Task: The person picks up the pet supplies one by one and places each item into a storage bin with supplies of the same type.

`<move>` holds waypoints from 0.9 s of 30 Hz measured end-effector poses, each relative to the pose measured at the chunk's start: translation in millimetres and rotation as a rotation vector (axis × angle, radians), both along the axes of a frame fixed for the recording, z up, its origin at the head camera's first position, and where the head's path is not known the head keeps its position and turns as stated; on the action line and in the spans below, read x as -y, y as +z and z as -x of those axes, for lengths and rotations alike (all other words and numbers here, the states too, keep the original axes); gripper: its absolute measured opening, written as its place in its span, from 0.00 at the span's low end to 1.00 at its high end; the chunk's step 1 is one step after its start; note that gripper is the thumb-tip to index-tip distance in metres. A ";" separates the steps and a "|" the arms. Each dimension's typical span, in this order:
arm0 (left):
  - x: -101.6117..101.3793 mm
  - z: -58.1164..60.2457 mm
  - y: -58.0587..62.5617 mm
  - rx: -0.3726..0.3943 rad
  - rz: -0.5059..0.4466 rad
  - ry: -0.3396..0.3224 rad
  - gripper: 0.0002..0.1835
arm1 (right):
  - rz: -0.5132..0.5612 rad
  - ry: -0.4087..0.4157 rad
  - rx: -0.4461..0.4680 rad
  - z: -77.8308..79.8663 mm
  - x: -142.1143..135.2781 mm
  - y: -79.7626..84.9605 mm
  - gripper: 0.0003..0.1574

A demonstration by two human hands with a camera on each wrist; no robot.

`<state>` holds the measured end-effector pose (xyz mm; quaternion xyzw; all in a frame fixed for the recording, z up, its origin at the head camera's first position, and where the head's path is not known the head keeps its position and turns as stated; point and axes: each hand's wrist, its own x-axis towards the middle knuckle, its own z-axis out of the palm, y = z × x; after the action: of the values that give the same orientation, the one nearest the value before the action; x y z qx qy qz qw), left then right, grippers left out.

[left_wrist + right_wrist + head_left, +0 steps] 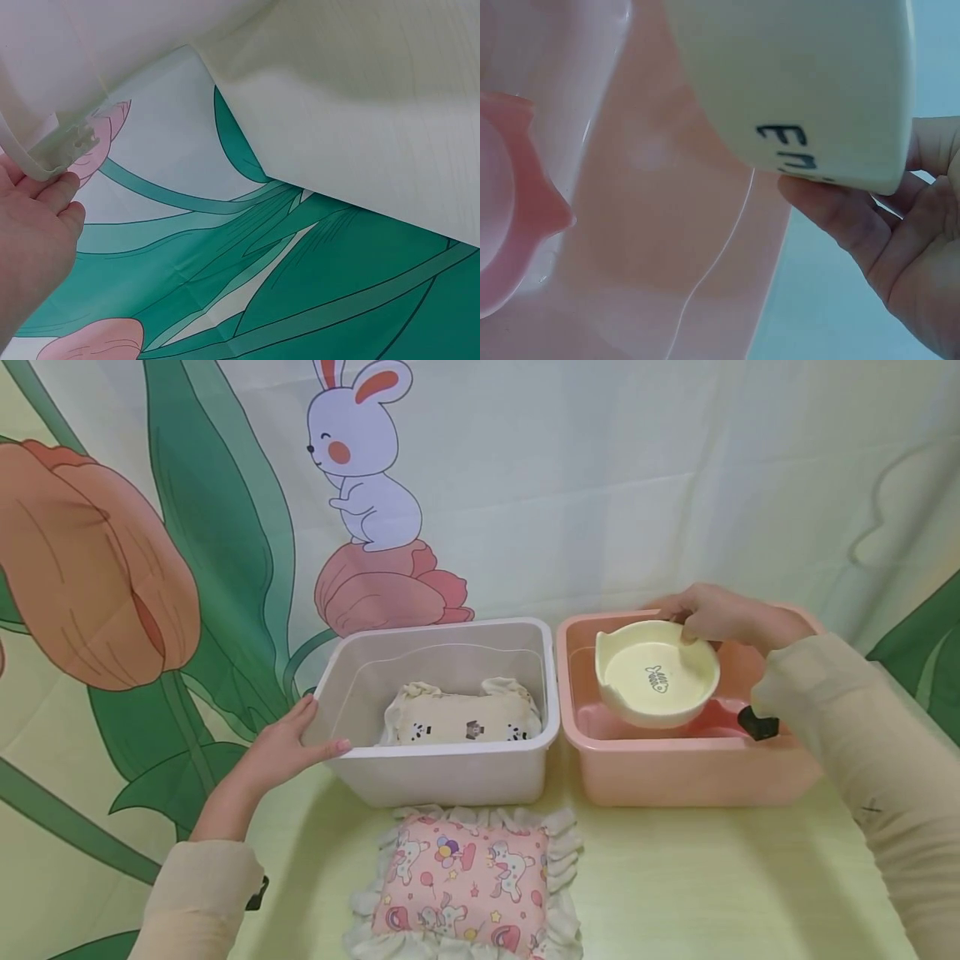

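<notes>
My right hand [708, 614] pinches the rim of a pale yellow pet bowl [656, 681], thumb inside and fingers outside. The bowl has pointed ears and a fishbone print, and tilts over the pink bin [697, 777]. Dark lettering marks its side in the right wrist view, where a pink eared bowl [532, 202] also shows inside the bin. My left hand [281, 747] grips the left rim of the white bin [450, 772], thumb near the front corner. Inside that bin lies a cream pillow [450, 710] with small animal prints.
A pink ruffled pillow [468, 881] with unicorn prints lies on the pale table [720, 877] before the white bin. The two bins stand side by side, nearly touching. Behind them hangs a curtain [570, 485] printed with tulips and a rabbit.
</notes>
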<state>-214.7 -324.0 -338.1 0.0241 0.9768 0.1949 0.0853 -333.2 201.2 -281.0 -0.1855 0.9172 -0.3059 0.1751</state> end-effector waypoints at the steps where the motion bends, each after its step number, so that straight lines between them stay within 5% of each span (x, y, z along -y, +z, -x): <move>1: 0.2 -0.2 0.0 0.001 -0.002 0.002 0.54 | 0.000 -0.002 0.000 0.3 0.0 -0.6 0.32; 14: 0.9 -2.5 0.9 -0.006 -0.004 -0.001 0.53 | 0.028 -0.037 -0.010 4.2 0.0 -8.5 0.39; 27: 1.0 -2.5 1.5 -0.008 0.003 0.000 0.53 | 0.008 -0.061 -0.012 9.3 1.7 -13.5 0.31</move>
<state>-212.2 -325.0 -336.6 0.0249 0.9775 0.1932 0.0813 -342.5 199.4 -294.5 -0.1601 0.9224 -0.3134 0.1593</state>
